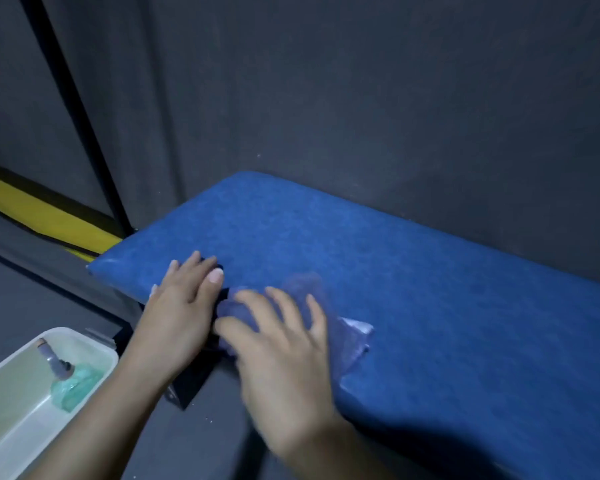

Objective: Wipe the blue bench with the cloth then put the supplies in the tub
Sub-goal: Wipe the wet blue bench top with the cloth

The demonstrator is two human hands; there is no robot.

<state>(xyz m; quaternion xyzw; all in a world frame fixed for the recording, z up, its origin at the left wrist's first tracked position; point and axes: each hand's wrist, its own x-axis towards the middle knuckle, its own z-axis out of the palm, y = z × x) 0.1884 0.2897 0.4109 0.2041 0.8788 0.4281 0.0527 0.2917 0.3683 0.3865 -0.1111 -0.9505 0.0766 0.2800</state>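
A padded blue bench (413, 268) runs from centre to right against a dark wall. A purplish-blue cloth (352, 336) lies on its front left part, blurred by motion. My right hand (284, 344) presses flat on the cloth with fingers spread. My left hand (184, 299) rests flat on the bench's left end, fingers together, beside the cloth. A white tub (21, 424) sits on the floor at lower left. Inside it lies a green spray bottle (71, 382) with a grey nozzle.
A dark grey wall (361, 98) stands right behind the bench. A yellow strip (39, 216) and a black pole (84, 116) are at the left. Grey floor (194, 445) lies between the tub and the bench.
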